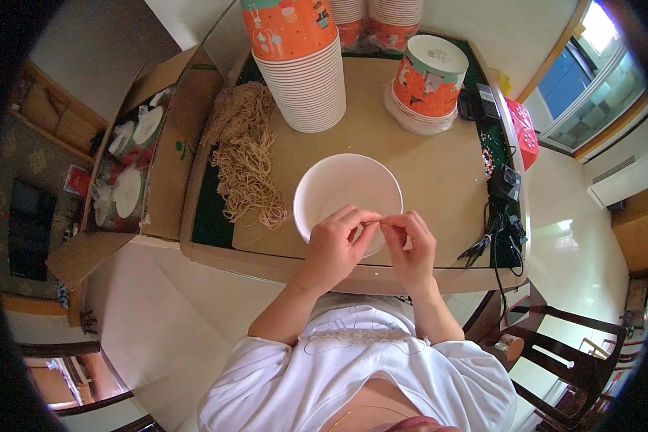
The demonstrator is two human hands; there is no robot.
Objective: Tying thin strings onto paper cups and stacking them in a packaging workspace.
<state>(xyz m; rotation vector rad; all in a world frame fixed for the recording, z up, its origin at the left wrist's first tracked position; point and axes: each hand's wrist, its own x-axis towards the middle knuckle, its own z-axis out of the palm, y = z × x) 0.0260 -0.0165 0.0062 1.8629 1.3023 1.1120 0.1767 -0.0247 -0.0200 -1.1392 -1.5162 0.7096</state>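
Observation:
My left hand (340,236) and my right hand (410,248) meet fingertip to fingertip above the near right rim of a white paper bucket (338,180). Both are closed in a pinch. Something thin and brownish seems to lie between the fingertips, too small to make out. The bucket stands upright with its mouth up, and its inside looks white. To its left lies a loose heap of tan string (248,165). Behind the bucket rises a tall stack of upside-down paper buckets (302,86), white rims below and an orange printed wall on top.
Upside-down orange buckets (428,83) rest on clear plastic at the back right. More stacks (396,18) stand behind. Black adapters and cables (507,223) lie along the table's right edge. An open cardboard box (173,158) stands at the left, a dark wooden chair (569,353) at the right.

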